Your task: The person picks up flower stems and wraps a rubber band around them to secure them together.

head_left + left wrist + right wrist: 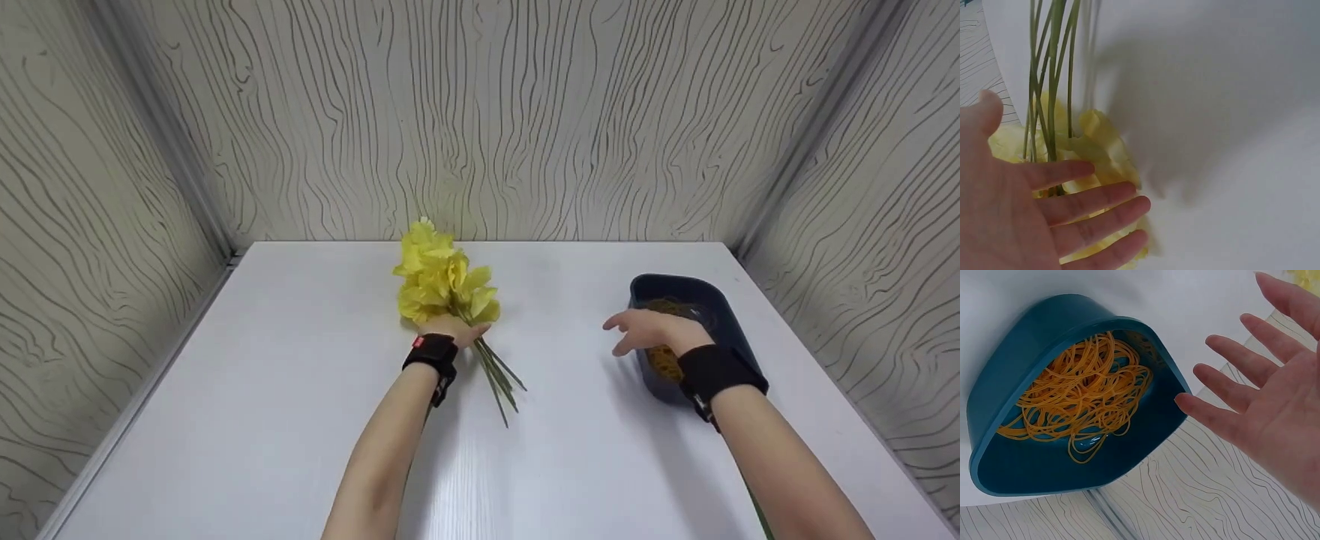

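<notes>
yellow flowers (439,274) lie bunched on the white counter (300,375), slightly left of the centre of the frame, blossoms toward the top and green stems (496,379) slanting down to the right. the left hand (450,328) is positioned over the base of the blossoms. in the left wrist view its fingers are extended and separated across the petals, thumb well apart; no grip is observed, and contact with the petals cannot be confirmed. the right hand (646,330), right of centre in the head view, is over the left side of a blue container (679,287). its fingers are spread and it holds nothing; whether it touches the rim cannot be determined. the container occupies the left of the right wrist view and holds a tangled pile of thin orange bands (1084,388). black wristbands (721,375) are fitted on both wrists. a narrow green strip (759,510) shows beside the right forearm at the lower right. wood-grain panels (525,112) stand behind the counter and at both sides.
</notes>
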`<action>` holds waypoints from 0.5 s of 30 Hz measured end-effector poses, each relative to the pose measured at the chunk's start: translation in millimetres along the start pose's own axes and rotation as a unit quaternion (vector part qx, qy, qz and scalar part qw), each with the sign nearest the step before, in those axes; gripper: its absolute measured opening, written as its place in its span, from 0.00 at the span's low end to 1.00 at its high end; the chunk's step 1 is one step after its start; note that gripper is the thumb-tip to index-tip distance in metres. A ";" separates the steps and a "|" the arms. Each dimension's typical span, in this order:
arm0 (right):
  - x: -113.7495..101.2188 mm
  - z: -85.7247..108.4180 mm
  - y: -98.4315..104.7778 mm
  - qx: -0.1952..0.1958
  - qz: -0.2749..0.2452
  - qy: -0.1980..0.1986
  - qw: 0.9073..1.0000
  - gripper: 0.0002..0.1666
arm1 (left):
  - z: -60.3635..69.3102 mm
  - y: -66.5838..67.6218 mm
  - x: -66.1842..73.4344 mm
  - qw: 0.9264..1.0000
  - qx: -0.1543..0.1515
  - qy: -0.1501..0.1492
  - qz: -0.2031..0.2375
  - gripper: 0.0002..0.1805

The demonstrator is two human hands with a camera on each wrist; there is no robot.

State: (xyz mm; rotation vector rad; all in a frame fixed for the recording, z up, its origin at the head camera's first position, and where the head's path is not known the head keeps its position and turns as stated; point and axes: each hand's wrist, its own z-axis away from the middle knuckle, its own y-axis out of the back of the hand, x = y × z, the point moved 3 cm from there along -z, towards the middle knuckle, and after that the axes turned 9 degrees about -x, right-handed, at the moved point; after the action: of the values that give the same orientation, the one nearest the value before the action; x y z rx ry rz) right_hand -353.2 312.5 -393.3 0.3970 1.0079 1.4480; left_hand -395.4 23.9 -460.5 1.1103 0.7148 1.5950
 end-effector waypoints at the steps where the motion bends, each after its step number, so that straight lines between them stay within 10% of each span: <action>1: 0.8 -0.2 -0.1 0.000 -0.001 -0.002 1.000 0.30 | -3.4 -1.8 1.0 1.000 0.005 0.003 -0.007 0.47; 15: 5.1 -4.5 -3.0 0.007 0.000 -0.005 1.000 0.30 | -34.6 -15.7 8.1 0.992 0.106 0.001 0.061 0.31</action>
State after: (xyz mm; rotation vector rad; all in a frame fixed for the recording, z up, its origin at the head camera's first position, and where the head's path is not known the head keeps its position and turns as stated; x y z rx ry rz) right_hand -355.6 315.3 -399.7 0.4139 1.0106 1.4389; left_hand -421.1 39.0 -485.4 1.3295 0.8469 1.6506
